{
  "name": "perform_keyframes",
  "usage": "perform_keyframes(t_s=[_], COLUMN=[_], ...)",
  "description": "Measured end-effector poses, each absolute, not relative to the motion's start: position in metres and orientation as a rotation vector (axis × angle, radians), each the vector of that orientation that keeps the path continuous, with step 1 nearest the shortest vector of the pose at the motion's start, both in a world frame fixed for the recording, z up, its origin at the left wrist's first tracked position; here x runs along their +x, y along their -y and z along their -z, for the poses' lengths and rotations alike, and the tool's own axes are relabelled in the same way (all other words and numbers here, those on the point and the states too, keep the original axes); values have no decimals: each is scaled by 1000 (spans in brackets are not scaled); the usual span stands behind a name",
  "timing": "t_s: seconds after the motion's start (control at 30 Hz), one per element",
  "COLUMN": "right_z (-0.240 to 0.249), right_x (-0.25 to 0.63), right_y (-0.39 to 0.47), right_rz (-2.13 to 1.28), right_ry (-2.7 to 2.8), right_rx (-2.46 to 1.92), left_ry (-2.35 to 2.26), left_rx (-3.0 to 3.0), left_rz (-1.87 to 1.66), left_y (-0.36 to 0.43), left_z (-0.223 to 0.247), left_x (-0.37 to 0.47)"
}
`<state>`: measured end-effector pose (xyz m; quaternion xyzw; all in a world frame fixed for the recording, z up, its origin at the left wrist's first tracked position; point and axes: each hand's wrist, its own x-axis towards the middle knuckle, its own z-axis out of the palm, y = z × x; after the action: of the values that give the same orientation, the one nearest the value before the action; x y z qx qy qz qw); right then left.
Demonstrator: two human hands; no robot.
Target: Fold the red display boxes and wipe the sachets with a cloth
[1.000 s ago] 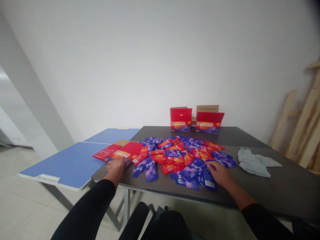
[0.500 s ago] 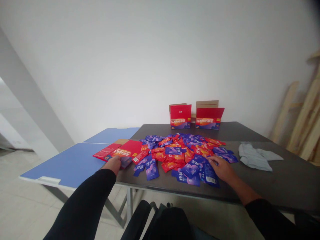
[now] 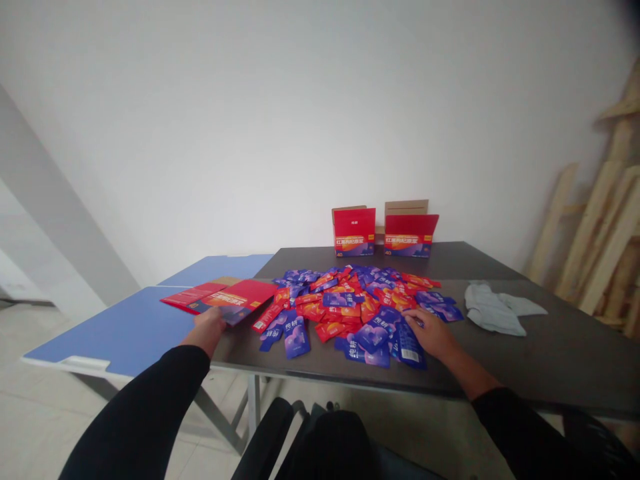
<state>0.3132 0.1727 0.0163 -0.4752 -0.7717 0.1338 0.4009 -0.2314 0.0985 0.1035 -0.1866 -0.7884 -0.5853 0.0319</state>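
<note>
Though mostly red, carton (image 3: 236,298) purple-edged.

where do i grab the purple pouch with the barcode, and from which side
I'd pinch the near edge of the purple pouch from the person's side: it lies fairly flat with that edge uncovered, while other pouches crowd its left. The right hand is by its far end.

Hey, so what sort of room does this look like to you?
Probably a simple workroom or storeroom: sachets lie heaped on a dark table, two open cartons stand at its far side, and rough wood stands to the right.
</note>
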Motion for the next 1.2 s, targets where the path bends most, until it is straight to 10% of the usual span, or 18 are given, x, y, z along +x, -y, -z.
perform_keyframes(t_s=[0.27,0.7,1.2], right_z=[-14,-28,-34], right_x=[312,290,251], right_y=[-173,-157,-145], right_rz=[-322,-426,-1349], right_ry=[1940,1944,1200], right_rx=[-1156,-1075,-759], left_ry=[2111,1402,1295], left_rx=[93,-710,-1168], left_rz=[2253,3293,3691], left_y=[-107,-166,-158], left_z=[-119,-105,-77], left_x=[-234,-57,134])
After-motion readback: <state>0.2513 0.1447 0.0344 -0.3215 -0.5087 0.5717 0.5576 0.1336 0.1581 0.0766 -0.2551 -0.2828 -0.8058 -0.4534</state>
